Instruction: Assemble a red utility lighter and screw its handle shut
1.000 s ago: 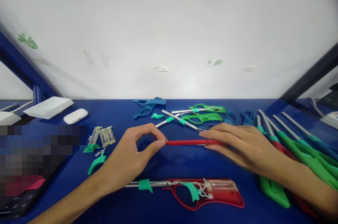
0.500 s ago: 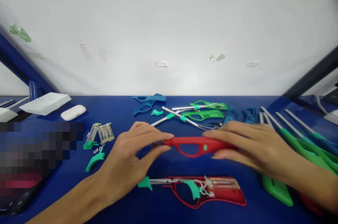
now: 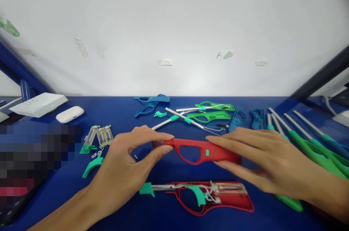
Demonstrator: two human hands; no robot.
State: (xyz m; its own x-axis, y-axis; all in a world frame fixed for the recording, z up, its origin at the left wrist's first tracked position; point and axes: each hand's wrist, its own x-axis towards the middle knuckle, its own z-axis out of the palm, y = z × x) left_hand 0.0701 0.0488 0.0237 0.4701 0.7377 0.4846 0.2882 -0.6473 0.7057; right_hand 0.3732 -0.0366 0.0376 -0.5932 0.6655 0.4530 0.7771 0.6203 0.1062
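A red lighter casing half point(image 3: 218, 152) with a trigger opening and a small green tab is held level above the table. My left hand point(image 3: 128, 158) pinches its narrow front end between thumb and fingers. My right hand point(image 3: 256, 156) grips its wide handle end, hiding part of it. Below, closer to me, lies another red casing half point(image 3: 242, 203), open side up. In it sit a clear fuel tank point(image 3: 230, 188), a green trigger point(image 3: 198, 194), white wires and a metal tube point(image 3: 163, 187). A green collar point(image 3: 146, 189) is on the tube's left end.
Green casing halves point(image 3: 215, 115), metal tubes point(image 3: 188, 119) and blue casing halves point(image 3: 148, 106) lie behind my hands. Lighters with tubes point(image 3: 313, 147) crowd the right. Fuel tanks point(image 3: 105, 136), a green trigger point(image 3: 91, 165), a white case point(image 3: 70, 114) and a blurred device point(image 3: 16, 209) are left.
The held red casing half has tilted slightly, its handle end lower and its side turned more towards me. Both hands keep their grip. The whole view has shifted slightly.
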